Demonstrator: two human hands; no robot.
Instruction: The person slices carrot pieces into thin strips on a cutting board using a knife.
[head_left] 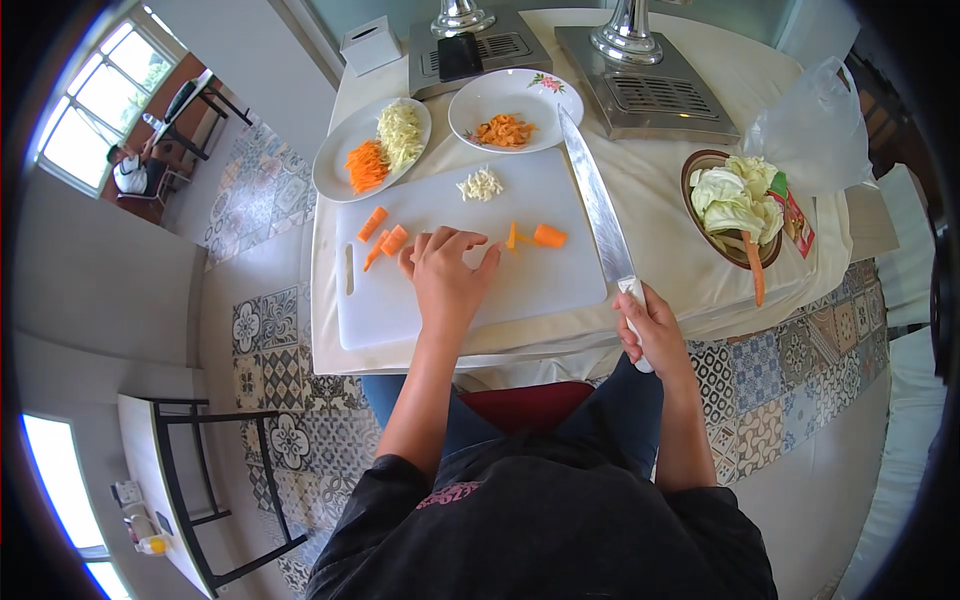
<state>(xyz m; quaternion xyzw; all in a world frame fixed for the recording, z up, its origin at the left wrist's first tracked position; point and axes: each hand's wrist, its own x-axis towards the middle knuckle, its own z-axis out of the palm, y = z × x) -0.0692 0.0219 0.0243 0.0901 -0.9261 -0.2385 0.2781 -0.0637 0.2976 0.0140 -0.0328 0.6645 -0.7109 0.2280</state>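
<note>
My left hand (447,272) hovers over or rests on the white cutting board (390,312), fingers bent and thumb apart; whether anything lies under the fingertips is hidden. Beside it on the left are several carrot chunks (395,238). To its right lie thin carrot slices (511,237) and a short carrot piece (549,236). My right hand (652,330) grips the white handle of a long knife (597,195), its blade pointing away along the board's right edge. A small heap of chopped white bits (480,184) sits near the board's far side.
Behind the board are an oval plate (335,178) with shredded carrot and cabbage, and a bowl (490,85) holding orange shavings. Two metal dispenser bases (660,95) stand farther back. At right are a brown bowl (692,180) of cabbage leaves and a plastic bag (815,130).
</note>
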